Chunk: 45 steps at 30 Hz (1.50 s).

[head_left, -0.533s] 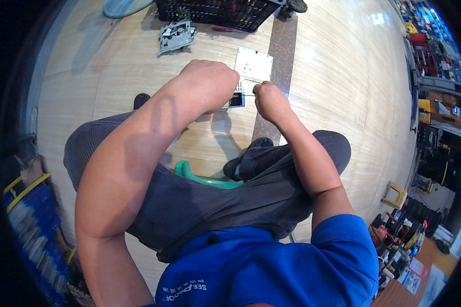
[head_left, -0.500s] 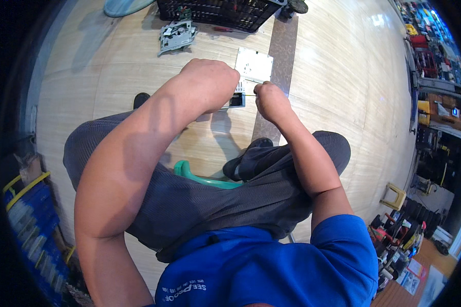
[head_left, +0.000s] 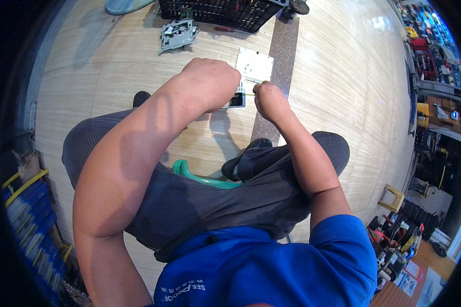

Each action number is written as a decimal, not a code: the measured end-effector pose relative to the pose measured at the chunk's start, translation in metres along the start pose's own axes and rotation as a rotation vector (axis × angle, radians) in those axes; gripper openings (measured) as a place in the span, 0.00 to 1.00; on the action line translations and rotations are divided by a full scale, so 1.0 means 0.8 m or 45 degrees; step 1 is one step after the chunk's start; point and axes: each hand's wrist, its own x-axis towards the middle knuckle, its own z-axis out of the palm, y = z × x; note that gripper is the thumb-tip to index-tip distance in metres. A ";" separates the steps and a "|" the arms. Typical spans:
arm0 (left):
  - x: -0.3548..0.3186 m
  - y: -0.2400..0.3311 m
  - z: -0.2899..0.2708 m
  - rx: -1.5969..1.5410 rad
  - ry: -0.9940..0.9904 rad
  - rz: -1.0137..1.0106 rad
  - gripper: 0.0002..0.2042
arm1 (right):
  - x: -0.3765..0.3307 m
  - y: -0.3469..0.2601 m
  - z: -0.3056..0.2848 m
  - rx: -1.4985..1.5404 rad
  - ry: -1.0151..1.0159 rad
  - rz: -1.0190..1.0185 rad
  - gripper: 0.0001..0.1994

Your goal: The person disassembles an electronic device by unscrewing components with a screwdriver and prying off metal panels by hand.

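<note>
I sit on a green plastic stool point(head_left: 200, 176) and look down over my knees. My left hand point(head_left: 212, 82) is closed in a fist on a small dark part point(head_left: 237, 100) held above the floor. My right hand point(head_left: 269, 100) is closed beside it, with a thin rod-like tool point(head_left: 247, 94) pointing left toward the part. A white flat panel point(head_left: 254, 65) lies on the wooden floor point(head_left: 112, 66) just beyond both hands. What the fingers grip is largely hidden by the backs of the hands.
A grey metal mechanism point(head_left: 177, 33) lies on the floor at the far left. A black crate point(head_left: 220, 13) with parts stands at the top. Shelves of goods point(head_left: 435, 87) line the right side, blue bins point(head_left: 28, 215) the left. A small yellow stool point(head_left: 392, 197) stands at the right.
Both hands stay almost where they were, close together over the small part; my right hand has shifted only slightly.
</note>
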 end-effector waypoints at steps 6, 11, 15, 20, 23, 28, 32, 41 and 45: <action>0.001 0.002 0.001 0.035 -0.007 0.002 0.12 | 0.002 0.001 0.002 -0.006 0.005 -0.014 0.09; 0.002 0.002 0.001 0.027 -0.009 -0.006 0.12 | 0.002 -0.002 0.001 -0.027 -0.005 -0.014 0.09; 0.002 -0.001 0.000 0.049 -0.109 0.032 0.11 | 0.000 -0.009 -0.003 -0.034 -0.041 -0.036 0.08; 0.002 0.000 0.001 0.050 -0.046 0.014 0.10 | 0.001 -0.017 -0.005 0.051 0.007 -0.069 0.08; 0.000 -0.001 0.001 0.077 -0.026 0.042 0.11 | 0.001 -0.018 -0.004 0.104 0.039 -0.089 0.07; 0.000 0.000 0.003 0.055 -0.002 0.035 0.11 | 0.003 -0.018 -0.004 0.011 -0.005 -0.048 0.07; 0.000 0.000 0.001 0.066 -0.029 0.044 0.11 | 0.004 -0.019 -0.008 -0.028 -0.034 -0.029 0.08; -0.001 0.005 -0.003 0.074 -0.056 0.017 0.13 | 0.001 -0.018 -0.011 0.033 -0.007 -0.089 0.08; -0.001 0.006 -0.004 0.069 -0.075 0.003 0.13 | 0.003 -0.019 -0.010 0.019 0.000 -0.079 0.09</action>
